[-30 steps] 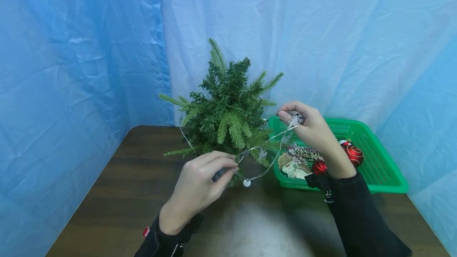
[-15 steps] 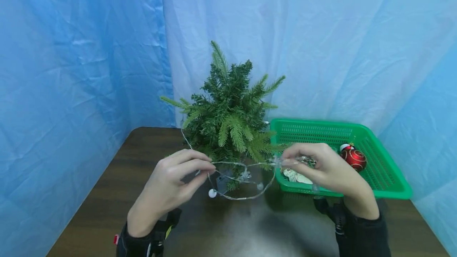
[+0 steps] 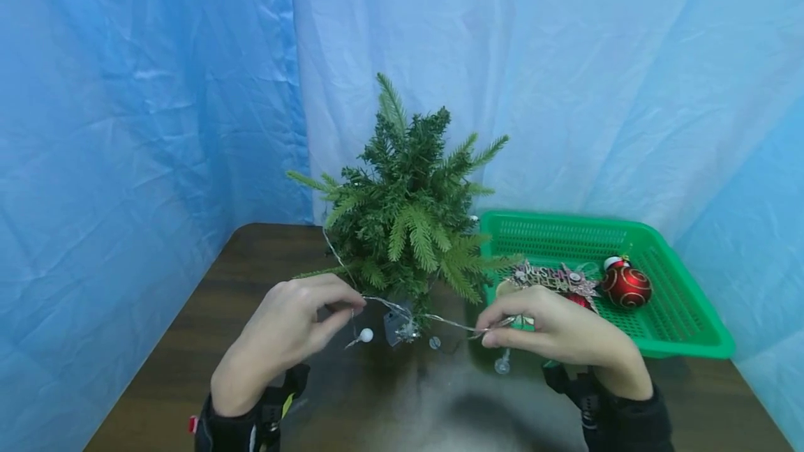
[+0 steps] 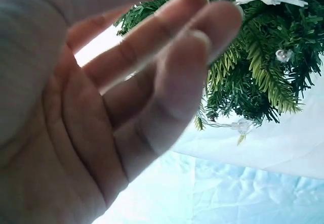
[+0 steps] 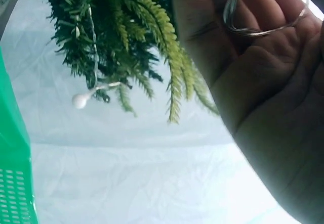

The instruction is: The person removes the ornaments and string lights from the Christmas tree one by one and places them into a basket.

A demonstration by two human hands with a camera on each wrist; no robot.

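Tree base [image 3: 402, 312] behind wire string [image 3: 440, 319]; left hand [image 4: 101, 107] blurred, cut off.

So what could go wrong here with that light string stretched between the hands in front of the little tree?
1. The light string is thin wire pinched between the left hand and right hand; its loops near the tree's base could tangle or kink.
2. The wire already runs through the branches, so a hard pull might tip the tree.
3. A dangling bulb hangs by the green basket and could catch on its mesh or the ornaments inside.
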